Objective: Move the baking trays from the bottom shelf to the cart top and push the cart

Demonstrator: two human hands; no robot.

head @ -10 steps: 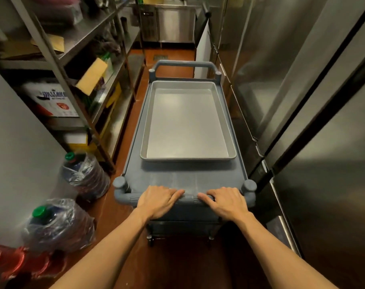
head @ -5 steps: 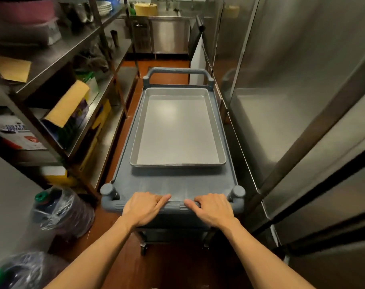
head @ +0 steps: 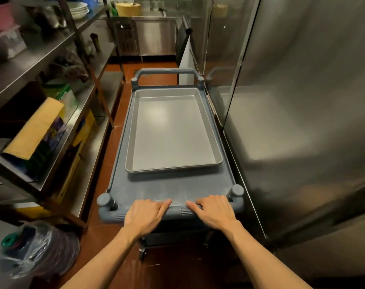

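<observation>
A grey plastic cart (head: 171,188) stands in a narrow aisle, lengthwise ahead of me. On its top lies a silver baking tray (head: 173,132), pushed toward the far end; whether more trays are stacked under it I cannot tell. My left hand (head: 145,216) and my right hand (head: 216,211) both grip the cart's near handle (head: 177,211), palms down, side by side.
Steel shelving (head: 52,84) with boxes and bags lines the left. Tall steel refrigerator doors (head: 302,122) line the right, close to the cart. A wrapped water jug (head: 37,251) sits on the floor at left. A steel counter (head: 154,36) closes the aisle's far end.
The cart has rolled forward down the aisle with both hands on its handle. The shelves and floor jugs have slid back past me on the left.
</observation>
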